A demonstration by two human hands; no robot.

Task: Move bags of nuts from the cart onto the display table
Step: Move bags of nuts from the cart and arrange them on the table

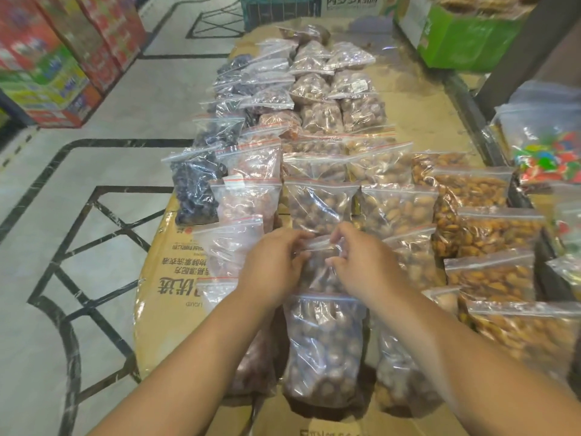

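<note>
A clear zip bag of round brown nuts (319, 265) lies in the middle column of the display table (163, 316), which is covered in flattened cardboard. My left hand (270, 269) grips the bag's left top edge. My right hand (361, 262) pinches its right top edge by the zip strip. Just below it lies another bag of the same nuts (323, 350). Several rows of bagged nuts and dark dried fruit fill the table beyond. The cart is out of view.
Bags of orange-brown kernels (490, 228) lie at the right. Bags of coloured sweets (547, 155) sit on a stand further right. Stacked red and green cartons (47, 64) line the tiled floor at the left. A green box (465, 39) stands at the back right.
</note>
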